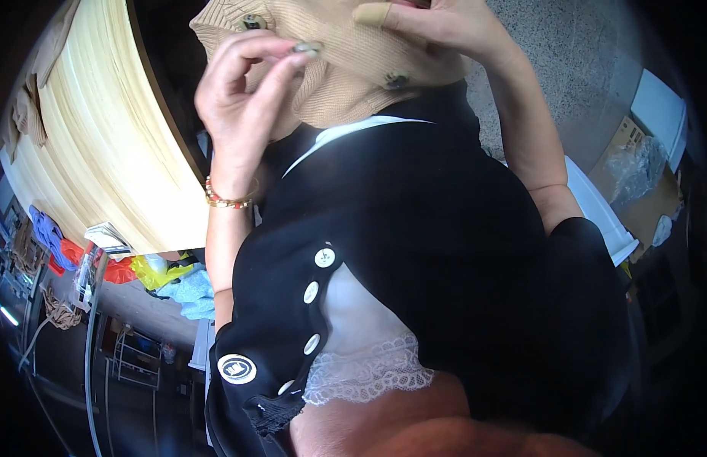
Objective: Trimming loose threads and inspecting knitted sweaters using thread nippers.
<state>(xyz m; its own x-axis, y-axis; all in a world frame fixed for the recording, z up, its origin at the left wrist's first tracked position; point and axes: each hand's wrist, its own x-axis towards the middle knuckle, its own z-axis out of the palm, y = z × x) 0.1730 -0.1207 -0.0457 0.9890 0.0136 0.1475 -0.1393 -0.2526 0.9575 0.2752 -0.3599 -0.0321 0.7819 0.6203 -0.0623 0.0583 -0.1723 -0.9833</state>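
A tan ribbed knit garment point(346, 68) lies over my lap at the top of the head view. Dark mottled buttons sit on it, one button point(252, 22) near its upper left and another button point(397, 79) at its lower right. My left hand point(243, 95), with a red and gold bracelet at the wrist, pinches a shiny greenish button point(308, 49) between thumb and forefinger. Whether that button is sewn on, I cannot tell. My right hand point(448, 27) holds the garment's upper part, its thumb in a tan cover pressed on the knit; the other fingers are mostly hidden.
At the left stands a pale wood-grain table point(102, 129), with more tan knit point(26, 114) at its far edge. Coloured bags and a light blue cloth point(189, 293) lie below it. Cardboard point(635, 190) with clear plastic wrap point(635, 167) is on the right, beside speckled floor point(559, 68).
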